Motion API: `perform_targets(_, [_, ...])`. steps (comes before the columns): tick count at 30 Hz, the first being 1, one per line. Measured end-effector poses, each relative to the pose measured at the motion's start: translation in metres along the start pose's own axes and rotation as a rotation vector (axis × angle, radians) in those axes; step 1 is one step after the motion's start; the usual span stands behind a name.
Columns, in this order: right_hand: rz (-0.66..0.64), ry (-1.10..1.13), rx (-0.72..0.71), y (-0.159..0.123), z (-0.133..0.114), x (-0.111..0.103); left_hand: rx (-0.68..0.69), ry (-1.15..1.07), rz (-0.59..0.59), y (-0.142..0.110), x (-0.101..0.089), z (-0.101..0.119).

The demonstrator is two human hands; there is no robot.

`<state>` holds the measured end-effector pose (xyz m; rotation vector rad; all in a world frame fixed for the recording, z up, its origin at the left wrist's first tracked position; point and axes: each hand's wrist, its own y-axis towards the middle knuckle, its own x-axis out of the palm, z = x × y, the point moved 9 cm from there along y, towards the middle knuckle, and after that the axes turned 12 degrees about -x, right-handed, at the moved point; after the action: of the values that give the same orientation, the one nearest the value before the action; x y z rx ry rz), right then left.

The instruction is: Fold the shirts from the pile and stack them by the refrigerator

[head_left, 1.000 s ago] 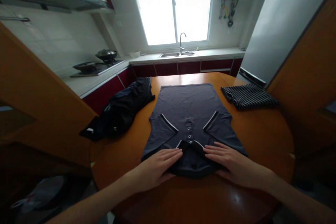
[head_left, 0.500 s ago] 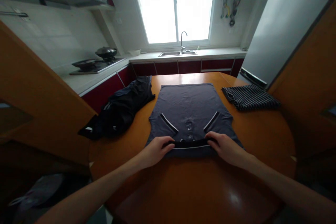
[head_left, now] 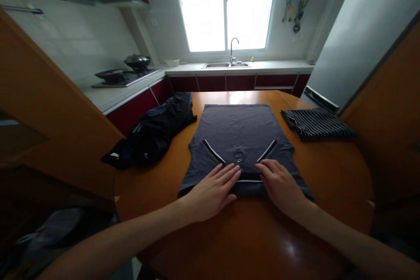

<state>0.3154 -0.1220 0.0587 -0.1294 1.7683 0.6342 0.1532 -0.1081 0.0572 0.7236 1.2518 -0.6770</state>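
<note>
A grey polo shirt [head_left: 238, 127] lies spread on the table, its collar end toward me and both sleeves folded inward. The sleeve cuffs have black and white trim. A dark collar with a thin white line runs across the near edge, partly covered by my hands. My left hand [head_left: 215, 190] rests flat on the left part of the collar, fingers stretched out over the cloth. At the collar's right end, my right hand [head_left: 278, 181] has its fingers bent and closed on the fabric, close to the right cuff.
The shirt is on a round wooden table [head_left: 249, 236]. Dark crumpled clothing [head_left: 157, 133] lies at its left edge, and a folded striped cloth [head_left: 318, 123] at the right. Beyond are a counter with a sink [head_left: 226, 65], a stove with pans [head_left: 138, 61], and a fridge [head_left: 357, 30].
My left hand has let go of the collar's left end and moved right, flattening over the collar. My right hand stays at the right end. The view has shifted slightly.
</note>
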Motion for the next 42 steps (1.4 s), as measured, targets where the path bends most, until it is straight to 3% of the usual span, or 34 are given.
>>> perform_targets(4, [-0.029,0.074,-0.279,-0.004,-0.041,0.015,0.050,-0.055,-0.091,0.000,0.020,0.010])
perform_targets(9, [-0.137,0.096,-0.284,-0.021,-0.038,0.036,0.052,-0.094,-0.100,-0.005,0.025,0.001])
perform_targets(15, [-0.171,0.076,-0.286,-0.035,-0.030,0.036,0.074,-0.091,-0.139,-0.016,0.022,-0.002])
perform_targets(31, [-0.096,0.001,-0.175,-0.054,-0.024,0.024,-0.064,-0.127,-0.121,-0.057,0.014,-0.017])
perform_targets(34, [-0.035,0.035,-0.113,-0.047,-0.018,0.016,-0.135,-0.175,-0.074,-0.050,0.005,-0.025])
perform_targets(38, [0.064,0.084,0.039,-0.032,0.002,0.002,-0.330,-0.315,0.025,-0.023,-0.014,-0.045])
perform_targets(42, [0.047,0.216,0.098,-0.030,0.013,-0.001,-0.368,-0.407,0.005,-0.004,-0.020,-0.047])
